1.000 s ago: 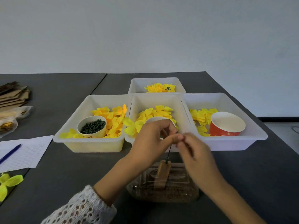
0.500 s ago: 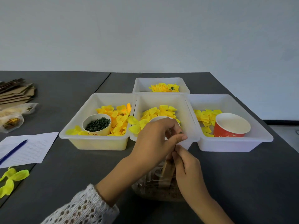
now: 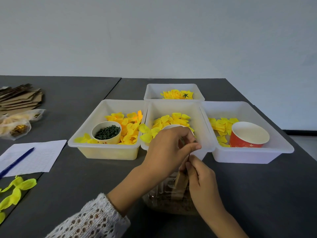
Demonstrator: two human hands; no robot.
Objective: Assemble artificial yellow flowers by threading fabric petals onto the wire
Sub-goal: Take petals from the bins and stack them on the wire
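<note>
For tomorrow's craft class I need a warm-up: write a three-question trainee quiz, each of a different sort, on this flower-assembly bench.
1. True or false: the red paper cup stands in the right-hand white plastic tray.
2. The pale paper cup in the left white plastic tray holds: A) yellow petals B) small dark green pieces C) nothing.
3. Fill in: the blue pen lies on a sheet of lined ____.

Key: 1 true; 2 B; 3 paper.

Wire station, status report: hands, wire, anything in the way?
Left hand pinching thin dark wire top; right hand gripping it lower, above small wooden block. No petal on wire. Nothing blocking.
</note>
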